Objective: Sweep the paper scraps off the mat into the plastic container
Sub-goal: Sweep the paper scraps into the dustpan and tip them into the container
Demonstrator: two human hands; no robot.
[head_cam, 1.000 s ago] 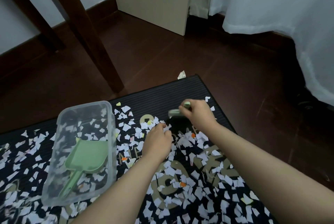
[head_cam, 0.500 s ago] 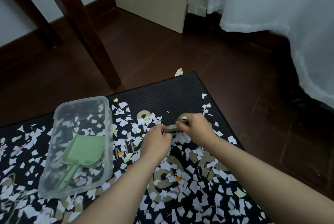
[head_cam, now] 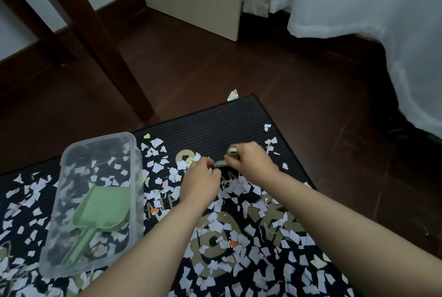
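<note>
Left hand (head_cam: 200, 183), right hand (head_cam: 251, 165) pinch green brush (head_cam: 221, 164); mat (head_cam: 215, 126) lettering (head_cam: 178, 157) scrap-hidden

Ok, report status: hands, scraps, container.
Right hand grips a small pale-green brush; left hand curled at its tip, hold unclear. White paper scraps cover the black ribbed mat. Clear plastic container on mat, green plastic dustpan lying inside.

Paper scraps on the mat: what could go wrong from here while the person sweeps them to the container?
1. The right hand holds the small brush near the right edge of the mat. An outward stroke could push paper scraps onto the floor, where one stray scrap already lies.
2. The green dustpan lies inside the plastic container, whose raised wall faces the scraps. Direct sweeping may only pile them against it.
</note>
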